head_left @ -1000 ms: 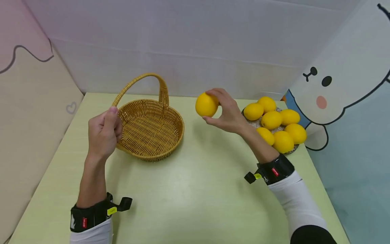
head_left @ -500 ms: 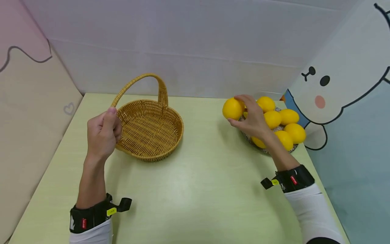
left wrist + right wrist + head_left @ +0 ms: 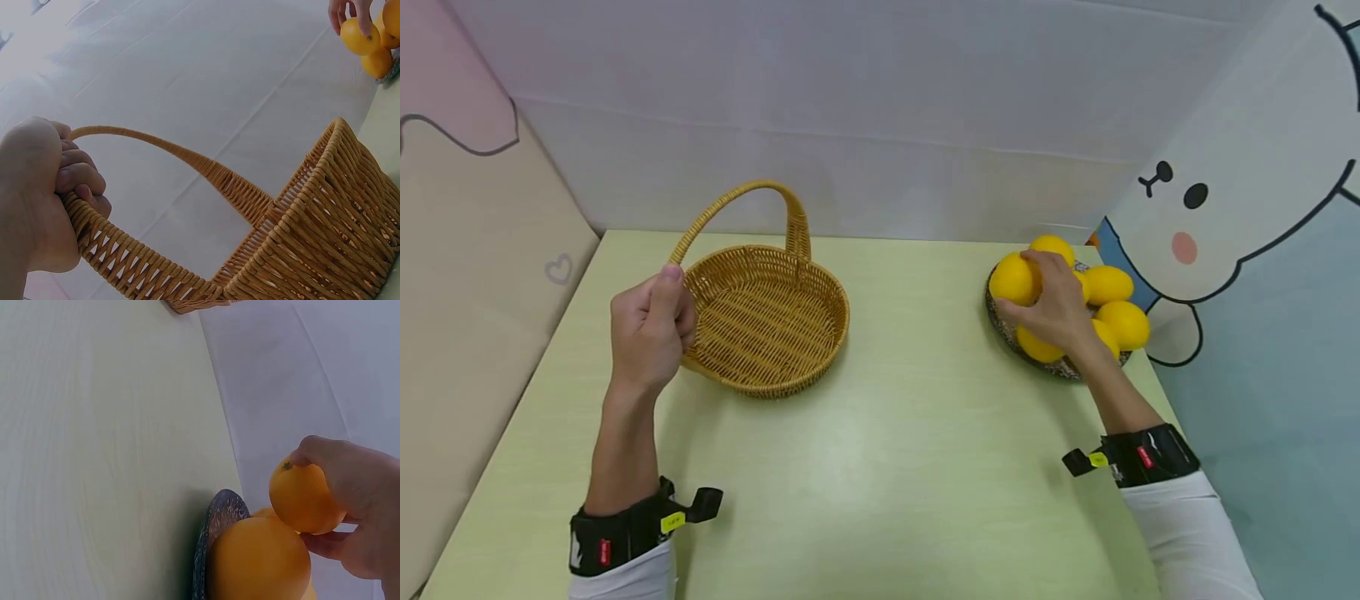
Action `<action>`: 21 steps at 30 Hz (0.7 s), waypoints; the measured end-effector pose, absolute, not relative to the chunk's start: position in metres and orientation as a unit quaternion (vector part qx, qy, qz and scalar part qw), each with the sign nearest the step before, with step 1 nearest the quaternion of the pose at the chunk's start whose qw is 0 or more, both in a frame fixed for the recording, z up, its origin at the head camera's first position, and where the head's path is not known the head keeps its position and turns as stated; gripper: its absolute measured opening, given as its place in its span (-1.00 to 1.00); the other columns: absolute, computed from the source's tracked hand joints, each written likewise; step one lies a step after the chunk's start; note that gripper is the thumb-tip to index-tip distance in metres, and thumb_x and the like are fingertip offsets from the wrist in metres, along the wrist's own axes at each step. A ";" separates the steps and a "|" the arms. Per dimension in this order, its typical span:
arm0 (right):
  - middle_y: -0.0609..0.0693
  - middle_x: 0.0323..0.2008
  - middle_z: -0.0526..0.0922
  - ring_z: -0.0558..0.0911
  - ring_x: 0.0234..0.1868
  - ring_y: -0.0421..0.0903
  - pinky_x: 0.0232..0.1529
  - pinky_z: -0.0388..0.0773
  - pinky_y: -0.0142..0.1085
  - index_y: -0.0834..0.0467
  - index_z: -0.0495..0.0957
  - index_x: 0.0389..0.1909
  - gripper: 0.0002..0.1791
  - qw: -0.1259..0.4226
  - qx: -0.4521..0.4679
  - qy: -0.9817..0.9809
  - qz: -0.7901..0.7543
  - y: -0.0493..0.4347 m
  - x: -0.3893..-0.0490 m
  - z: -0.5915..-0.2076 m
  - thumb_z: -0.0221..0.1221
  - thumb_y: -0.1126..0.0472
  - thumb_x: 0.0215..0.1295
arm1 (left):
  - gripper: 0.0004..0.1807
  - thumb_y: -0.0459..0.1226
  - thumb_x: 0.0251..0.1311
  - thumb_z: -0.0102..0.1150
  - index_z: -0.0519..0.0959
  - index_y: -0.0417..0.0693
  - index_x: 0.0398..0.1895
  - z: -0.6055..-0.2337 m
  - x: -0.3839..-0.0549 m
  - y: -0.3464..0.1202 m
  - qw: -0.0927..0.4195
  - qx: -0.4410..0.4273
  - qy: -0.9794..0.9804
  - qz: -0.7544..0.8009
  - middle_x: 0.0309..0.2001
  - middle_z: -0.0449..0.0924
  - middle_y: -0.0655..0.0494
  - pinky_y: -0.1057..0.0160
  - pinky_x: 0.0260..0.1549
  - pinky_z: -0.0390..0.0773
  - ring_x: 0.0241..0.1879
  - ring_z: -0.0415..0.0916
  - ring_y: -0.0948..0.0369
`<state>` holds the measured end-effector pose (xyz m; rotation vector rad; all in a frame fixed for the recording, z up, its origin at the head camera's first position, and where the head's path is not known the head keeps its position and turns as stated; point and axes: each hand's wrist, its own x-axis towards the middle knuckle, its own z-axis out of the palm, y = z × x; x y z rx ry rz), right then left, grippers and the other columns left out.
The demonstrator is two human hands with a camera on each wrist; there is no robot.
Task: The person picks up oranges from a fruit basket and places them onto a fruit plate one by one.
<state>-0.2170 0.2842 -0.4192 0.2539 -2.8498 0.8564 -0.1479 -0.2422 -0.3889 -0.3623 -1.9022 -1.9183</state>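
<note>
My left hand (image 3: 647, 333) grips the handle (image 3: 797, 229) of a round, golden-brown wicker basket (image 3: 760, 333), fingers curled round it with the thumb on top. No fruit lies in the basket. At the right, my right hand (image 3: 1054, 304) holds a round orange (image 3: 1013, 280) between thumb and fingers, over the left side of a dark speckled plate (image 3: 996, 321). In the right wrist view, the star-shaped stem end of the held orange (image 3: 306, 500) shows beside the thumb, close to another orange (image 3: 259, 559) on the plate. Several more fruits are partly hidden behind the hand.
Both the basket and the plate stand on a pale green table (image 3: 865, 467). A white wall (image 3: 850, 167) rises along its back edge, and a printed side panel (image 3: 1262, 350) stands at the right beyond the plate.
My right hand has carried the orange rightward, from beside the basket to over the plate of fruit. The left hand and basket stay nearly still.
</note>
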 end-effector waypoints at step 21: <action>0.49 0.57 0.33 0.52 0.31 0.43 0.31 0.58 0.41 0.31 0.28 0.66 -0.06 -0.010 0.063 -0.972 0.228 0.281 -0.219 -0.428 0.46 0.03 0.42 | -0.34 -0.30 0.76 -0.06 0.16 -0.31 -0.69 -0.394 -0.152 -0.247 0.212 -0.168 -0.669 -0.692 -0.74 0.16 0.16 0.25 -0.83 -0.10 -0.81 0.02 0.28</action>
